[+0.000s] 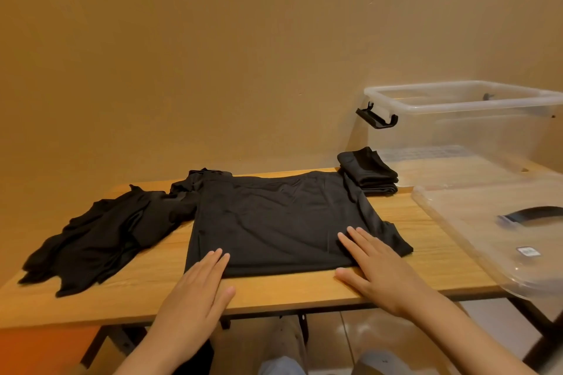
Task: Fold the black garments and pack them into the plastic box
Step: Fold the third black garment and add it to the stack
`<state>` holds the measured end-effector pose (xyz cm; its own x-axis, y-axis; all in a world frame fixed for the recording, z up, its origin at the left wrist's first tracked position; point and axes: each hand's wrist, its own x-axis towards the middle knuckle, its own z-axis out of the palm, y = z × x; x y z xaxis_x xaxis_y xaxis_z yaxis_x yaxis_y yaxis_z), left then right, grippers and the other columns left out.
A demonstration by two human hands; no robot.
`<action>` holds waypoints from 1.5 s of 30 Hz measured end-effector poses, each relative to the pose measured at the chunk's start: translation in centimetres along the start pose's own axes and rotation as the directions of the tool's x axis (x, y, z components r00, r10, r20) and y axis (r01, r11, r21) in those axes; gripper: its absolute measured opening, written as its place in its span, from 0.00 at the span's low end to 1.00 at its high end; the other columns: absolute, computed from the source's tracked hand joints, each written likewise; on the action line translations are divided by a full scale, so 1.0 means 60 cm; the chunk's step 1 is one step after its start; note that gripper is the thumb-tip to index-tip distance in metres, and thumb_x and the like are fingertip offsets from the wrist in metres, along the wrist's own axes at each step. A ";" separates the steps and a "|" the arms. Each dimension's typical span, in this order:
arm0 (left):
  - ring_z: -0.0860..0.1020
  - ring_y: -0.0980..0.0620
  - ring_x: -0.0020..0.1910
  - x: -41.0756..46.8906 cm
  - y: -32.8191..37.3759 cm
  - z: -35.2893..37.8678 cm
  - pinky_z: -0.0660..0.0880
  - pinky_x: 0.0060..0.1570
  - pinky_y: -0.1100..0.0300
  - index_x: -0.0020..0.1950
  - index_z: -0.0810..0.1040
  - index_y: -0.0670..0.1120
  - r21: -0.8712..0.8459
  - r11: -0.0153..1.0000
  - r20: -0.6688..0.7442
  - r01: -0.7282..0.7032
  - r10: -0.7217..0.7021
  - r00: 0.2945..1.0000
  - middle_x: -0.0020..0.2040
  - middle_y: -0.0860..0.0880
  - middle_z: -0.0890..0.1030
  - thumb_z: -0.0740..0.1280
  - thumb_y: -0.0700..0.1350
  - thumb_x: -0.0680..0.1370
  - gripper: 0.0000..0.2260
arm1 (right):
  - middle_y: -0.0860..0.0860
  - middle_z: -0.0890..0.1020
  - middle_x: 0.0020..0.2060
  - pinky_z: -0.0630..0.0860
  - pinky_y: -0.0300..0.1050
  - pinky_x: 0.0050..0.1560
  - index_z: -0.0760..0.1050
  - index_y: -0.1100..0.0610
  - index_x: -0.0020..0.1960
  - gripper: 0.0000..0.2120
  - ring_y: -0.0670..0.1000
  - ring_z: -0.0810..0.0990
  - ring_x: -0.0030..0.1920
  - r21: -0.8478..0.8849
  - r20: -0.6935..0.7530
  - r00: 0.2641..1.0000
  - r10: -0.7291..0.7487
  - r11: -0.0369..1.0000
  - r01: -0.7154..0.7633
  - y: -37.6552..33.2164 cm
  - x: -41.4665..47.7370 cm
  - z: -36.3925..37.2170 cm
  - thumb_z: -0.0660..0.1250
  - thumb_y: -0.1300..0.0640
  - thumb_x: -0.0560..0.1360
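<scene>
A black garment (274, 219) lies spread flat in the middle of the wooden table (304, 289). My left hand (198, 286) rests flat with its fingertips on the garment's near left edge. My right hand (377, 268) lies flat on the near right corner, fingers straight. A crumpled pile of black garments (100, 237) sits to the left. A small folded black garment (368, 170) lies at the back right, beside the clear plastic box (463, 128), which stands open and looks empty.
The box's clear lid (493, 237) with a black handle lies on the table's right end and overhangs the edge. A black latch (376, 117) sticks out from the box's left side. A wall stands right behind the table. My legs show under the near edge.
</scene>
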<state>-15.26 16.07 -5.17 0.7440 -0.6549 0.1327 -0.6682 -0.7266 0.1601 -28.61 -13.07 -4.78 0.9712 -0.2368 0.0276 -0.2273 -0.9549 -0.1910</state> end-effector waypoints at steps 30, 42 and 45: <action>0.66 0.67 0.65 -0.080 -0.064 0.031 0.68 0.65 0.59 0.65 0.68 0.62 -0.170 0.972 -0.244 -0.162 0.118 0.963 0.63 0.66 0.70 0.74 0.38 0.73 0.28 | 0.42 0.77 0.63 0.77 0.49 0.58 0.72 0.46 0.68 0.36 0.44 0.76 0.63 0.030 -0.429 0.881 -0.200 0.971 0.235 0.103 -0.098 0.047 0.80 0.60 0.63; 0.76 0.67 0.51 -0.058 -0.060 -0.015 0.72 0.47 0.69 0.54 0.73 0.67 -0.344 0.933 -0.298 -0.107 -0.001 0.954 0.52 0.67 0.77 0.65 0.39 0.80 0.20 | 0.38 0.82 0.48 0.75 0.32 0.49 0.70 0.26 0.57 0.19 0.38 0.79 0.50 0.297 -0.527 0.849 -0.038 0.928 0.226 0.118 -0.105 0.004 0.62 0.52 0.79; 0.77 0.61 0.53 -0.028 -0.055 -0.053 0.71 0.47 0.68 0.53 0.79 0.58 -0.524 0.847 -0.322 -0.086 -0.103 0.941 0.51 0.59 0.81 0.64 0.40 0.80 0.12 | 0.39 0.80 0.42 0.74 0.28 0.46 0.75 0.38 0.49 0.14 0.39 0.79 0.47 0.417 -0.630 0.773 0.077 0.873 0.253 0.104 -0.075 -0.043 0.65 0.59 0.78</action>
<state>-14.28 20.24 -2.81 0.7718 -0.4748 0.4229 -0.6259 -0.4501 0.6370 -34.57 -18.43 -3.58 0.6879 -0.3697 0.6246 0.0771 -0.8185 -0.5694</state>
